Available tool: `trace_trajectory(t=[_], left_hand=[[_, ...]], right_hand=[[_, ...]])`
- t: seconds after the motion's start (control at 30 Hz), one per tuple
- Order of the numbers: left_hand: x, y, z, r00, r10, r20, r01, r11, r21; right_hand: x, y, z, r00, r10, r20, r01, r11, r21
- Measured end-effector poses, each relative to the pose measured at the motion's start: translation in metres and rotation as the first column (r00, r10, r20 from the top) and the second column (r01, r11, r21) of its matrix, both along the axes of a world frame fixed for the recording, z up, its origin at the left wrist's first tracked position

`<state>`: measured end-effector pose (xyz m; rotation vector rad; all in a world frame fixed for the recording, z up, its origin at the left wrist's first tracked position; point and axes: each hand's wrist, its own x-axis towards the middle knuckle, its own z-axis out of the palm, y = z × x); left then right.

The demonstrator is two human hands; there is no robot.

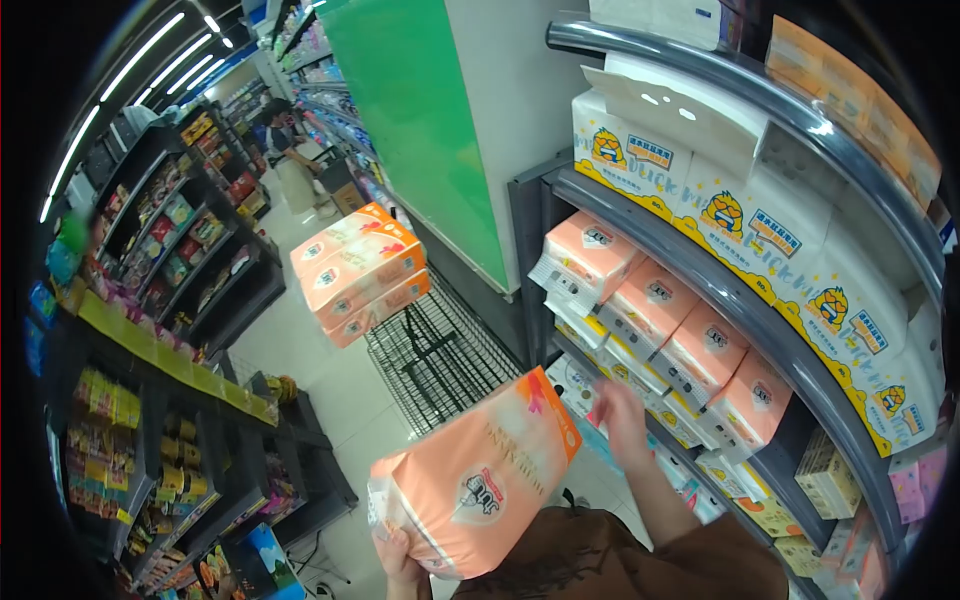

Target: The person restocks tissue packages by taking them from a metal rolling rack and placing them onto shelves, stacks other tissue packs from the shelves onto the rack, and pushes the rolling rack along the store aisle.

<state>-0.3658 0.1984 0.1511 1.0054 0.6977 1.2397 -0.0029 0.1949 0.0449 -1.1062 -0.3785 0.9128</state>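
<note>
My left hand (pixel 400 553) grips the lower left end of a large orange pack of tissues (pixel 480 485), which is tilted in front of my body. The pack has a white heart-shaped logo and a pink bow print. My right hand (pixel 622 415) is raised to the right of the pack, apart from it, near the shelf; its fingers are blurred. Behind the held pack stands a black wire shopping cart (pixel 425 350). Similar orange tissue packs (pixel 360 265) are stacked at its far end.
On the right, a curved shelf (pixel 700 280) holds orange tissue packs (pixel 660 300) below white packs with a yellow cartoon duck (pixel 725 215). A green panel (pixel 410 110) rises beyond the cart. Snack shelves (pixel 180 450) line the left. A person (pixel 290 165) stands farther down the aisle.
</note>
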Motion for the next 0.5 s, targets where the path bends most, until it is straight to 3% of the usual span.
trace_trajectory(t=[0.1,0.2,0.3,0.4,0.43,0.5], left_hand=[[0.023,0.032,0.005,0.986,-0.166,0.017,0.166,0.982,-0.089],[0.062,0.058,0.007,0.920,-0.389,0.054,0.392,0.899,-0.197],[0.104,0.083,-0.017,0.739,-0.664,0.113,0.674,0.731,-0.110],[0.138,0.074,-0.028,0.622,-0.748,0.231,0.783,0.605,-0.148],[0.144,0.075,-0.028,0.605,-0.746,0.278,0.796,0.576,-0.186],[0.144,0.091,-0.082,0.450,-0.852,0.266,0.892,0.413,-0.185]], right_hand=[[-0.035,-0.087,-0.044,0.942,0.290,-0.169,-0.316,0.936,-0.157],[-0.078,-0.108,0.002,0.857,0.431,-0.282,-0.452,0.892,-0.013],[-0.099,-0.092,0.047,0.952,0.301,-0.062,-0.271,0.917,0.292],[-0.108,-0.077,0.036,0.869,0.020,-0.494,0.115,0.964,0.241],[-0.105,-0.075,0.040,0.893,-0.072,-0.444,0.172,0.967,0.189],[-0.090,-0.069,0.052,0.914,-0.230,-0.334,0.275,0.957,0.094]])
